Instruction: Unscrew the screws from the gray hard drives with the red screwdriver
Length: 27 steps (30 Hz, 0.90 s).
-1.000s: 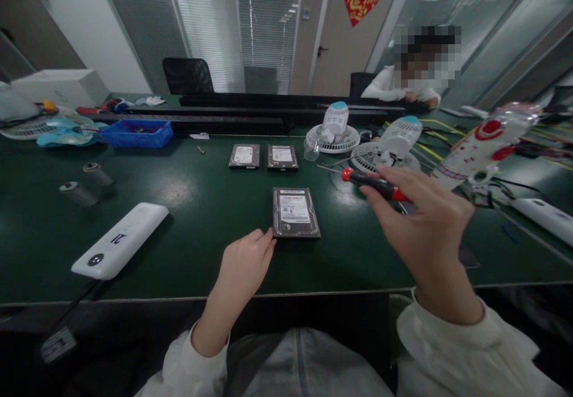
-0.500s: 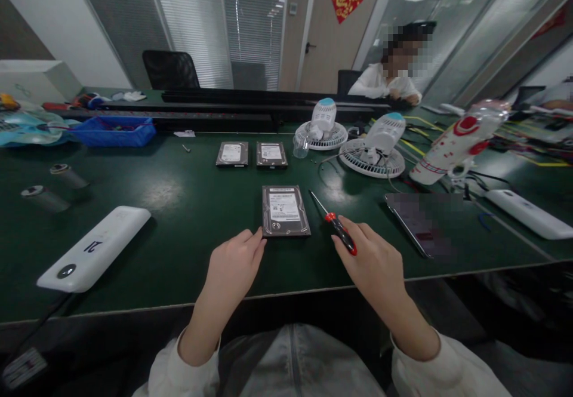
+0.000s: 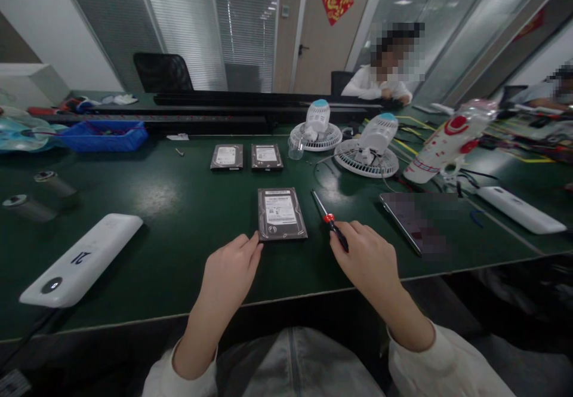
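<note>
A hard drive (image 3: 281, 213) with a white label lies flat on the green table (image 3: 179, 283), in front of me. My left hand (image 3: 230, 268) is closed at its near left corner, thumb and fingertips pinching the edge. To the right of the drive, my right hand (image 3: 367, 254) is wrapped round the handle of a red and black screwdriver (image 3: 330, 221). The screwdriver's metal shaft points away and slightly left, apart from the drive. Two more hard drives, one on the left (image 3: 227, 156) and one on the right (image 3: 267, 156), lie side by side farther back.
Two white fans (image 3: 317, 134) (image 3: 367, 157), a patterned bottle (image 3: 447, 140) and a phone-like device (image 3: 414, 221) stand or lie right. White power banks (image 3: 83, 259) (image 3: 520, 209), metal cylinders (image 3: 29, 207) and a blue tray (image 3: 105, 136) are around. A person (image 3: 378, 83) sits opposite.
The view has shifted slightly. The screwdriver has turned a little in my right hand, and its handle is more covered by the fingers. My left hand remains at the drive's corner.
</note>
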{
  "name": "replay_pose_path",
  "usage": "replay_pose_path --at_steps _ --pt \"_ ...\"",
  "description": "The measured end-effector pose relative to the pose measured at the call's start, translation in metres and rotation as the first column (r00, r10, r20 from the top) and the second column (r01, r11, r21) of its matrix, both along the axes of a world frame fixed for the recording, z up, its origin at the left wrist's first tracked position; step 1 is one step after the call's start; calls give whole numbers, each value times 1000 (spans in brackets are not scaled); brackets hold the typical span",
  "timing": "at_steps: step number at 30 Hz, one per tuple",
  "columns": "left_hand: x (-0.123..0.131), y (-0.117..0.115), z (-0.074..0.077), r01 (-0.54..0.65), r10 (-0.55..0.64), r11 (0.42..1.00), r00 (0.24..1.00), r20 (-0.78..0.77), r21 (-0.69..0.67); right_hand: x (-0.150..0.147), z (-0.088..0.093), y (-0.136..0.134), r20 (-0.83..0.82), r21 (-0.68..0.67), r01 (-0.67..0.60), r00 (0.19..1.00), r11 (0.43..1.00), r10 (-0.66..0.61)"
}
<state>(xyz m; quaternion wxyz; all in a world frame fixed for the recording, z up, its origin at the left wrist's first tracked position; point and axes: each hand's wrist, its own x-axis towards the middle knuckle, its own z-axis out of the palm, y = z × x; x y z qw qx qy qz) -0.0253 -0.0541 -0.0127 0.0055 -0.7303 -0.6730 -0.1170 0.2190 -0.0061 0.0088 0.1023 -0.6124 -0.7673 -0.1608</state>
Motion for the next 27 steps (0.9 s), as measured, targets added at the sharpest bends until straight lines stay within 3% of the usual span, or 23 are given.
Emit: replay_pose_path --at_steps 19,27 --pt "-2 1 -6 28 -29 997 999 15 79 -4 26 25 83 -266 38 996 963 -17" --pt "-2 1 -7 18 -18 997 1000 -6 80 2 25 22 25 -341 41 999 939 -34"
